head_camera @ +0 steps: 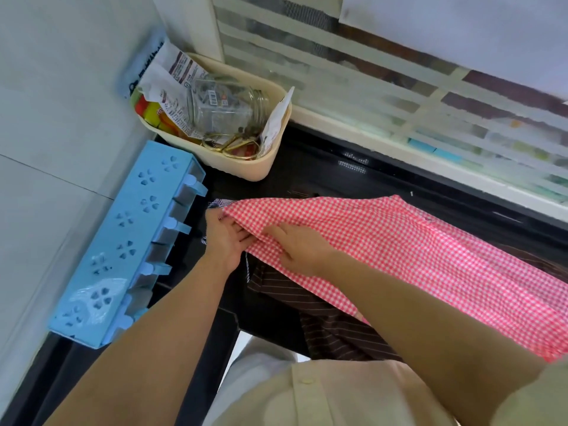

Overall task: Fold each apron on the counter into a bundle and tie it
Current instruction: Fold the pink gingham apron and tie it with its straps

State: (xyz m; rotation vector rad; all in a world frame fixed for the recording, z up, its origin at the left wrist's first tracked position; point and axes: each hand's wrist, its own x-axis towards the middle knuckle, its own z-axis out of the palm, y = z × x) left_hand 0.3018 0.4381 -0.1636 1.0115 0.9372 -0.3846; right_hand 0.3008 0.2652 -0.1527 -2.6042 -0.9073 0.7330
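A pink-and-white checked apron [399, 250] lies as a long folded strip across the black counter [307, 167]. My left hand [226, 238] grips its left end, fingers curled round the cloth's edge. My right hand [295, 247] lies flat on the strip just beside it, fingers straight and pressing down. Under the pink strip lies a dark brown striped apron [332, 327], partly hanging over the counter's front edge. A bit of blue striped cloth [216, 203] peeks out beyond my left fingertips.
A light blue plastic rack [123, 241] stands against the white wall at the left. A cream basket [261, 161] with a glass jar [227, 106], packets and scissors sits in the back corner. A window frame [399, 142] borders the counter's far side.
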